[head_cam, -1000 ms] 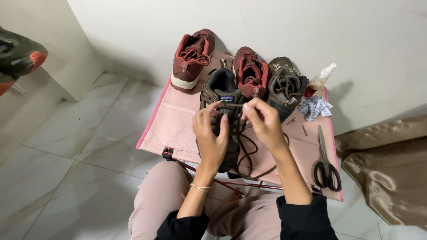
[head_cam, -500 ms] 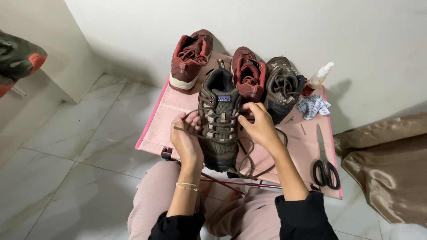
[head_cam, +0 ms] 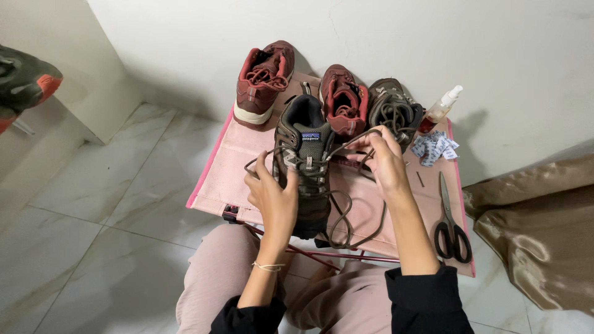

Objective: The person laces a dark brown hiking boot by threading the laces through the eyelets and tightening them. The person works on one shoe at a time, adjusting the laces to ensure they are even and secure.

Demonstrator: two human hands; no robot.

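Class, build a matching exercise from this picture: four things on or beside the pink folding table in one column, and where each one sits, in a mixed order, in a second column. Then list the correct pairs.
Things
1. scissors
2. spray bottle
3. brown shoe
4. dark red shoe

Places
A. between the left hand and right hand
B. far left corner of the pink table, by the wall
C. flat on the table's right edge
D. far right corner, beyond the small white packets

Pairs: 1-C, 2-D, 3-A, 4-B

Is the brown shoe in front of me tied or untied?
Untied: the brown shoe has loose laces, one end held out by each hand.
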